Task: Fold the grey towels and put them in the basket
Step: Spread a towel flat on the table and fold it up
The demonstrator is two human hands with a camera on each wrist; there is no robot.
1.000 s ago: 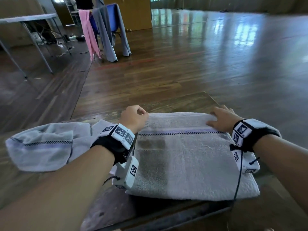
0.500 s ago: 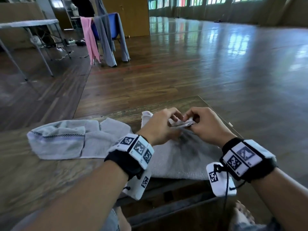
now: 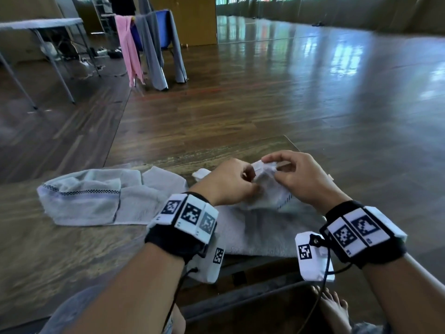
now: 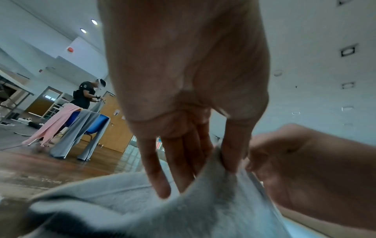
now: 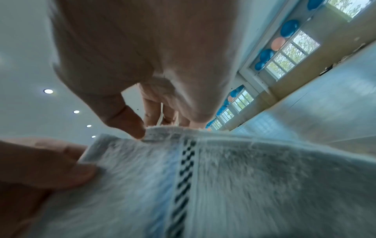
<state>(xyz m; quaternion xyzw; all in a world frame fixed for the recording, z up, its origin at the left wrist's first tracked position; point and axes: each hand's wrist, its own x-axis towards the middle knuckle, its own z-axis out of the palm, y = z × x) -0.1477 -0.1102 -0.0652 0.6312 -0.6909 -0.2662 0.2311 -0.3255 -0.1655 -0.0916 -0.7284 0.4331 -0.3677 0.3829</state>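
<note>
A grey towel [image 3: 262, 227] with a checked stripe lies on the wooden table [image 3: 72, 249] in front of me, its far edge lifted and bunched. My left hand [image 3: 231, 182] and right hand [image 3: 296, 174] meet over it, and both pinch that raised edge. In the left wrist view the left thumb and fingers [image 4: 230, 154] nip a fold of the grey towel [image 4: 183, 209]. Seen from the right wrist, my right thumb presses on the hem of the grey towel [image 5: 244, 185]. A second grey towel [image 3: 96, 198] lies crumpled to the left. No basket is in view.
The table's far right corner [image 3: 291, 143] is just beyond my hands. On the wooden floor behind stand a blue chair [image 3: 154, 39] draped with pink and grey cloths and a folding table [image 3: 41, 22]. Another person [image 4: 85, 95] works at that chair.
A second ago the towel lay flat with my hands at its two far corners. My hands have since come together at the middle and lifted the far edge, bunching the towel.
</note>
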